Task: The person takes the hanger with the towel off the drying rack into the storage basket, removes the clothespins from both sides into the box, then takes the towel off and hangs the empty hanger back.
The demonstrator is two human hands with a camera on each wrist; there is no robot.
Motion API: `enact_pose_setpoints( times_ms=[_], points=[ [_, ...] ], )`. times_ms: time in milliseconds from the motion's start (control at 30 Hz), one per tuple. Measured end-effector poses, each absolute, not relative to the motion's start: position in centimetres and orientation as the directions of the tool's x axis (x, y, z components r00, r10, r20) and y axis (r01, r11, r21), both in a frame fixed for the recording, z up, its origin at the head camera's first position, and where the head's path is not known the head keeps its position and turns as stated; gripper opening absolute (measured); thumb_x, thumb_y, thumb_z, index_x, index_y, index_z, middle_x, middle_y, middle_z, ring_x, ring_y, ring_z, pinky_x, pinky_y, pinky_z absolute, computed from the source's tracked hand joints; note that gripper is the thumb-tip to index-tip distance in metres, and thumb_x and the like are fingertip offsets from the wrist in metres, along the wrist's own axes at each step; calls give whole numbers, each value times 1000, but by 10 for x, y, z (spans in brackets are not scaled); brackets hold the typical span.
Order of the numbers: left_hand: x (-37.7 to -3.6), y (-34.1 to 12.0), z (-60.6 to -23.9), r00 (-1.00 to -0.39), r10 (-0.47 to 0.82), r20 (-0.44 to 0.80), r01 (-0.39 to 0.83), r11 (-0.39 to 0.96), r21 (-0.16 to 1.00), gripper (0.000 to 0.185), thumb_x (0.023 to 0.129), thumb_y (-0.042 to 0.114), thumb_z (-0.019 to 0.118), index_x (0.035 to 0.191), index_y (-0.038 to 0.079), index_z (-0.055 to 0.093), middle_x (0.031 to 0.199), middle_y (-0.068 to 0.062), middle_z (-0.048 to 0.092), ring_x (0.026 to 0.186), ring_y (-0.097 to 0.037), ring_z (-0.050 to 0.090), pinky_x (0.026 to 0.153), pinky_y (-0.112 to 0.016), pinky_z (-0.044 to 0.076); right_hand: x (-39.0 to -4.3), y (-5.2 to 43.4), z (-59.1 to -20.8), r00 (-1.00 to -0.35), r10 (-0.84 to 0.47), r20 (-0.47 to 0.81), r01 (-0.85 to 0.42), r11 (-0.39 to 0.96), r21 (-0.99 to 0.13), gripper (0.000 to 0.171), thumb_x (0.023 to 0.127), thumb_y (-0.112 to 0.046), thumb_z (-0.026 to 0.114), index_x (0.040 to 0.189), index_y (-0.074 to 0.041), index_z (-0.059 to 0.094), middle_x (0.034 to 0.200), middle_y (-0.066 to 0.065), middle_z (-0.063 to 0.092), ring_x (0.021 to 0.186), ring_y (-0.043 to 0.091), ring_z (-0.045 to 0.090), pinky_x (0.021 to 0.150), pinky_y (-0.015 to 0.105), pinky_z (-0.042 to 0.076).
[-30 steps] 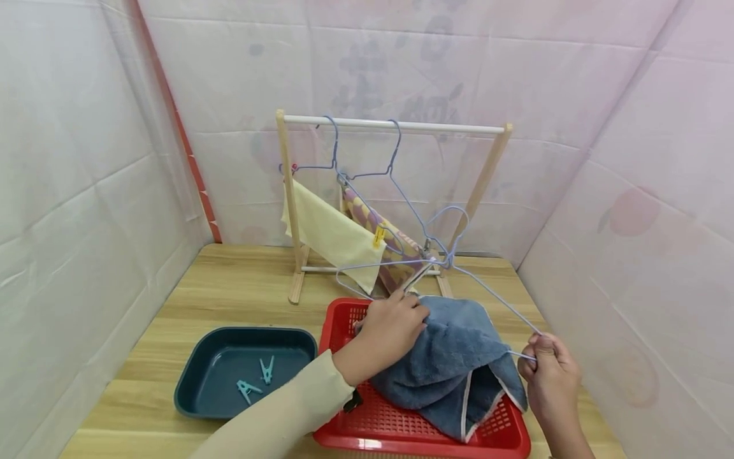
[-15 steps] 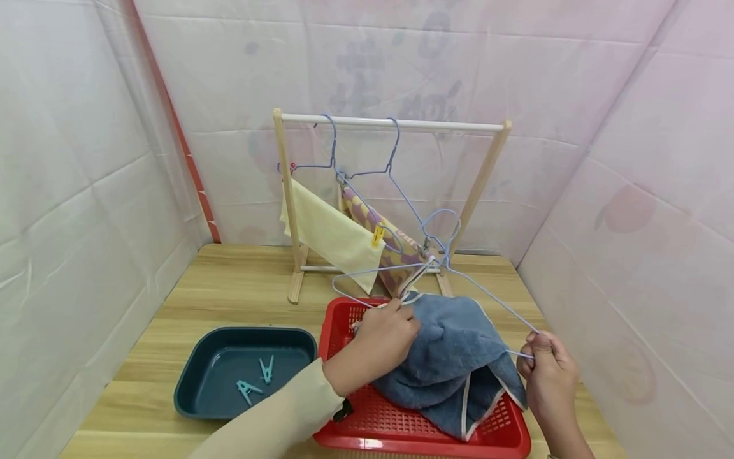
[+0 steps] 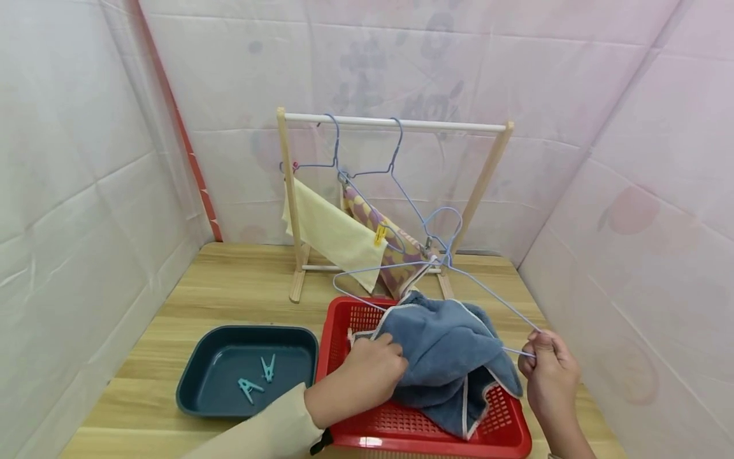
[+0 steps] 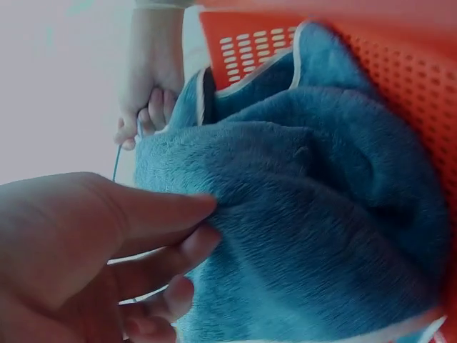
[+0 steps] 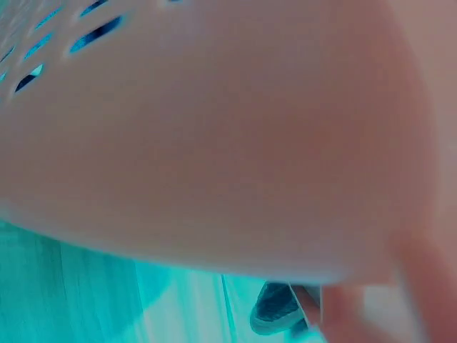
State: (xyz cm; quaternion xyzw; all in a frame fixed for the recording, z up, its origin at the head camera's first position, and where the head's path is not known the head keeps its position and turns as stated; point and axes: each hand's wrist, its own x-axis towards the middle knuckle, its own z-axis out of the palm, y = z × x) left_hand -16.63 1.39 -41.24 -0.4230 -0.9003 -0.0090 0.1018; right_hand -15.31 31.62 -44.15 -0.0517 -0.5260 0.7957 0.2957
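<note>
A blue towel [image 3: 447,344] with white edging lies bunched over the lower wire of a blue wire hanger [image 3: 449,258]. My right hand [image 3: 550,373] grips the right corner of that hanger at the right of the head view. My left hand [image 3: 369,370] pinches a fold of the towel between thumb and fingers, as the left wrist view shows on the towel [image 4: 300,236]. Beneath lies a red basket [image 3: 421,442], with part of the towel inside it. In the right wrist view the basket's wall [image 5: 214,143] hides most of the work.
Behind stands a rack [image 3: 447,126] with two hangers, bearing a pale yellow cloth [image 3: 335,233] and a purple-and-yellow cloth [image 3: 401,274]. A yellow clip [image 3: 380,234] holds the yellow cloth. At left, a dark teal basin [image 3: 209,376] contains two teal clothespins [image 3: 249,387].
My left hand has moved down and towards me from the hanger's lower wire, drawing the towel's white-edged side with it. The right hand keeps its grip, nearly still.
</note>
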Motion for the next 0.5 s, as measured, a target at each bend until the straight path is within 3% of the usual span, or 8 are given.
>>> enact_pose_setpoints(
  times_ms=[300, 500],
  points=[
    [-162, 0, -423, -607, 793, 43, 786, 608, -114, 8, 84, 24, 79, 78, 27, 76, 66, 8, 61, 60, -10, 47, 46, -26, 38, -154, 315, -437, -819, 524, 234, -433, -297, -851, 24, 103, -11, 51, 86, 5, 56, 61, 5, 45, 56, 21, 18, 50, 33, 13],
    [-162, 0, -424, -623, 782, -13, 775, 615, -146, 13, 86, 26, 77, 73, 29, 73, 67, 9, 61, 65, -10, 55, 47, -30, 39, -154, 320, -434, -817, 532, 224, -465, -378, -801, 26, 102, -12, 50, 86, 7, 56, 61, 7, 47, 58, 21, 15, 49, 30, 11]
  ],
)
